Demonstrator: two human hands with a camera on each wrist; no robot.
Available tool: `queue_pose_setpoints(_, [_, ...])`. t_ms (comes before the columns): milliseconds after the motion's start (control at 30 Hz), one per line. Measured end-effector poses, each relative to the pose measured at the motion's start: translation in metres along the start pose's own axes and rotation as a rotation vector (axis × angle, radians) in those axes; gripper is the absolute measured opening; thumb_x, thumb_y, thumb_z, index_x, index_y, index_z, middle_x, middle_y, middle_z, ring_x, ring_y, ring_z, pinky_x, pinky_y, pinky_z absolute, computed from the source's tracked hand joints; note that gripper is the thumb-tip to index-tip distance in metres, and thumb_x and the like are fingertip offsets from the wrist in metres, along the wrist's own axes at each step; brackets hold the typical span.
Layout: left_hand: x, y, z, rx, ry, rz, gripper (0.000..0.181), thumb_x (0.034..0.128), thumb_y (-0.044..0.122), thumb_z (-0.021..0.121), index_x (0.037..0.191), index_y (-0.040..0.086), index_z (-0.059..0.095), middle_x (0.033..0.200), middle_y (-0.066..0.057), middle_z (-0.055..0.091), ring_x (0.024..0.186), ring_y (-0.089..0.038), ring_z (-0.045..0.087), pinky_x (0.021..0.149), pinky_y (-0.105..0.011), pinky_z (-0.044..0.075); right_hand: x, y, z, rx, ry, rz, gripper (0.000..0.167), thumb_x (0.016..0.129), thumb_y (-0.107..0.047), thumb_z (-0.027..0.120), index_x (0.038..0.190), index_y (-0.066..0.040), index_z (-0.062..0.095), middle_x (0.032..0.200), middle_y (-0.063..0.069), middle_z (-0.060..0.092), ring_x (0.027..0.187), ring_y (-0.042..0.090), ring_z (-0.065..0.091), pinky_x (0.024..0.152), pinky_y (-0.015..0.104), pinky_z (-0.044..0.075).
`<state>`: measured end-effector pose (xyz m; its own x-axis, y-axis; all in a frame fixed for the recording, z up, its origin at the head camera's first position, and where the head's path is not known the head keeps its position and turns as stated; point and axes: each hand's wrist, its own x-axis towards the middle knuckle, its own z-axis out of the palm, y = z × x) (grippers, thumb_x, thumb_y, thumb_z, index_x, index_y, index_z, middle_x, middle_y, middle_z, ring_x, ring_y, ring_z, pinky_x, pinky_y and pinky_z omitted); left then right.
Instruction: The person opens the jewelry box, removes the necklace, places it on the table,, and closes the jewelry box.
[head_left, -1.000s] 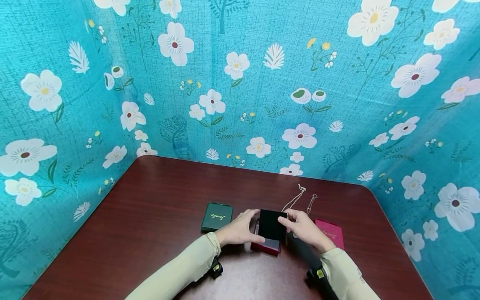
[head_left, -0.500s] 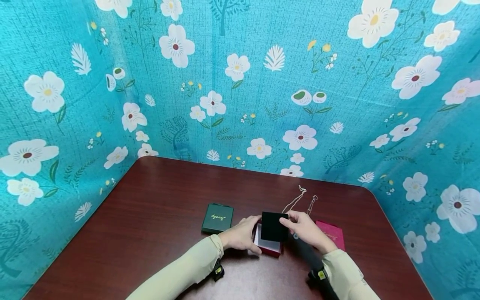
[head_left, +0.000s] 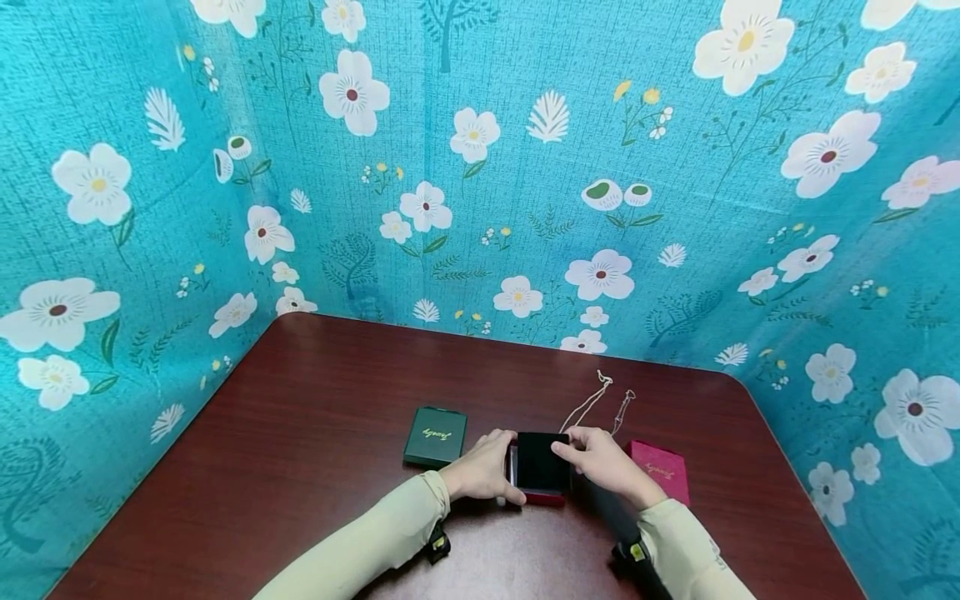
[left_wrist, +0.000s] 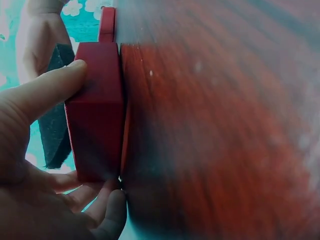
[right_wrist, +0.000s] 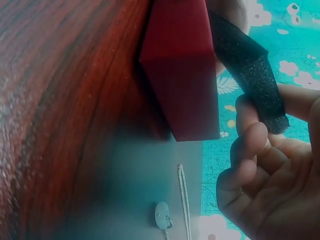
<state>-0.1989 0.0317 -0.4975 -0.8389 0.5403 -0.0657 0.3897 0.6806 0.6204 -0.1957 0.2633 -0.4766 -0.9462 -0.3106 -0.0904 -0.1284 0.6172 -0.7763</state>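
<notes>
In the head view, a small red box (head_left: 546, 500) stands on the table, mostly covered by a square black foam pad (head_left: 542, 462). My left hand (head_left: 483, 468) holds the box by its left side, the thumb on its near wall (left_wrist: 97, 105) and the fingers at the far side. My right hand (head_left: 606, 463) pinches the pad's right edge between thumb and fingers. From the right wrist, the foam (right_wrist: 252, 75) appears tilted at the box's opening; how far in it sits is hidden. A pale pendant (right_wrist: 162, 215) on a chain lies beyond the box.
A green box (head_left: 435, 435) with gold lettering lies left of my left hand. Behind my right hand trail two thin chains, a longer necklace (head_left: 587, 407) and a shorter one (head_left: 622, 412). Under my right forearm's far side is a flat red lid-like piece (head_left: 662, 468) with lettering.
The black foam pad has come down over the red box and shifted slightly left, covering most of the pale interior. My right hand moved with it; my left hand stays at the box.
</notes>
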Motion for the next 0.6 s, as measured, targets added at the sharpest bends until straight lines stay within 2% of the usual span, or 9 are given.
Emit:
queue_pose_setpoints(233, [0.001, -0.003, 0.002, -0.024, 0.016, -0.006, 0.095, 0.0616, 0.039, 0.088, 0.136, 0.003, 0.041, 0.126, -0.009, 0.048, 0.117, -0.026, 0.045, 0.095, -0.037, 0.039, 0.002, -0.006, 0.006, -0.092, 0.004, -0.024, 0.036, 0.091, -0.034, 0.063, 0.069, -0.010, 0.048, 0.053, -0.003, 0.041, 0.047, 0.009, 0.035, 0.048, 0.024, 0.034])
queue_pose_setpoints(400, [0.001, -0.004, 0.001, -0.045, -0.002, -0.013, 0.095, 0.0631, 0.041, 0.087, 0.138, 0.005, 0.040, 0.128, -0.008, 0.047, 0.119, -0.026, 0.044, 0.095, -0.038, 0.039, 0.006, -0.008, 0.010, -0.160, 0.007, -0.052, 0.034, 0.091, -0.033, 0.063, 0.068, -0.011, 0.050, 0.054, -0.003, 0.041, 0.049, 0.008, 0.035, 0.049, 0.025, 0.035])
queue_pose_setpoints(600, [0.000, -0.004, 0.000, -0.055, -0.017, -0.016, 0.096, 0.0647, 0.042, 0.086, 0.139, 0.006, 0.038, 0.131, -0.008, 0.046, 0.120, -0.027, 0.043, 0.094, -0.039, 0.040, 0.007, -0.008, 0.012, -0.208, 0.005, -0.035, 0.033, 0.091, -0.031, 0.064, 0.068, -0.012, 0.051, 0.054, -0.003, 0.042, 0.048, 0.009, 0.035, 0.049, 0.025, 0.035])
